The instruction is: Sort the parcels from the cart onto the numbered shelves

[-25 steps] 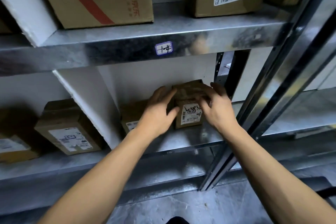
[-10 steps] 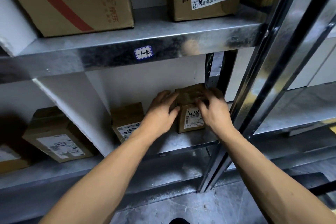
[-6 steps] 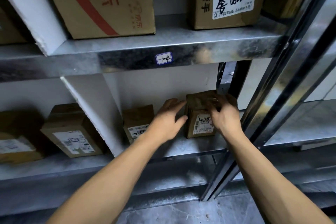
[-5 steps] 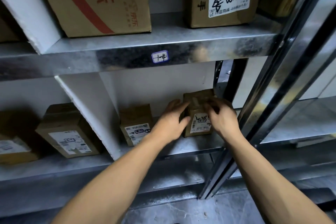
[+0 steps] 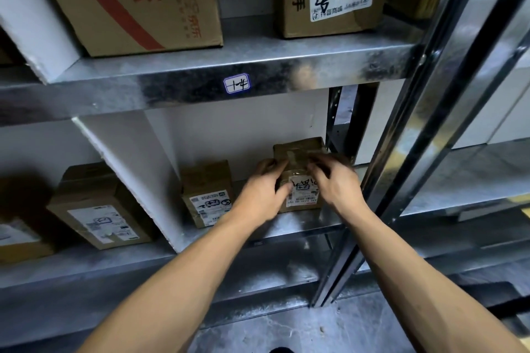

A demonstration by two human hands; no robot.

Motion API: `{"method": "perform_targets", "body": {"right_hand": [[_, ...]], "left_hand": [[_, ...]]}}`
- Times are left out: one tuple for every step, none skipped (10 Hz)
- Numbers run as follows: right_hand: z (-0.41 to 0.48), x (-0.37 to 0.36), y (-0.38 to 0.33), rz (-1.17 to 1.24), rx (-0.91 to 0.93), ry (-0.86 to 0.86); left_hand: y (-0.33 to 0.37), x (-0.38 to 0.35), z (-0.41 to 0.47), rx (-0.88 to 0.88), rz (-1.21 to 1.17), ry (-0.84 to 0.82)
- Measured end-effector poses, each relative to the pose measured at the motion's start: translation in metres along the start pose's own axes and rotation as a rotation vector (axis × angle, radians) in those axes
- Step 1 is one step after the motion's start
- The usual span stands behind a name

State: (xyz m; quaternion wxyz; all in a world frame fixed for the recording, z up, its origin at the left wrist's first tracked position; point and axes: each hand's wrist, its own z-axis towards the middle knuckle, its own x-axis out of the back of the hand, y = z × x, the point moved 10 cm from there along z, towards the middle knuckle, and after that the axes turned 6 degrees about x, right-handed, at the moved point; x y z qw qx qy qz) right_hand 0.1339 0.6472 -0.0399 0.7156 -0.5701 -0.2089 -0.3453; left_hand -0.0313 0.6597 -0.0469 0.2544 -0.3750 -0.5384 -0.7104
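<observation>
Head view, nearest first: our two bare forearms reach up and forward from the bottom of the frame to the lower shelf (image 5: 298, 228). Our left hand (image 5: 262, 198) grips the small parcel (image 5: 299, 152), fingers curled round its left edge and thumb lying across the front. Our right hand (image 5: 335, 186) lies over the parcel's right front corner. Its fingers (image 5: 315, 162) are smeared by motion near the top edge, so we cannot tell whether they grip or merely press.

The parcel stands upright on that shelf, its printed label (image 5: 304, 195) facing us, at the right end of the bay just beside the black upright (image 5: 362, 123). A second parcel (image 5: 206, 195) stands to its left, with our left hand between them.

Over the last couple of seconds little has shifted. The parcel has kept its place in this bay and both hands have stayed on it, the right sliding from the side toward the top front. We judge this to be final squaring-up, not carrying, so placement looks all but done.

Farther back and above, the tag (image 5: 236, 84) on the upper shelf edge reads 14, and above it sit two large cartons (image 5: 137, 8).
</observation>
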Motion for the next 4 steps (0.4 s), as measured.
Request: {"method": "perform_targets", "body": {"right_hand": [[0.003, 0.001, 0.0, -0.024, -0.006, 0.001], [0.003, 0.007, -0.008, -0.067, 0.016, 0.035], [-0.003, 0.014, -0.026, -0.106, 0.067, 0.095], [-0.016, 0.015, -0.05, -0.215, 0.124, 0.137]], "left_hand": [[-0.002, 0.012, -0.003, 0.003, 0.03, 0.025], [-0.002, 0.028, -0.011, -0.013, 0.029, 0.052], [-0.004, 0.049, -0.022, -0.054, 0.048, 0.122], [-0.013, 0.07, -0.033, -0.012, 0.208, 0.165]]}}
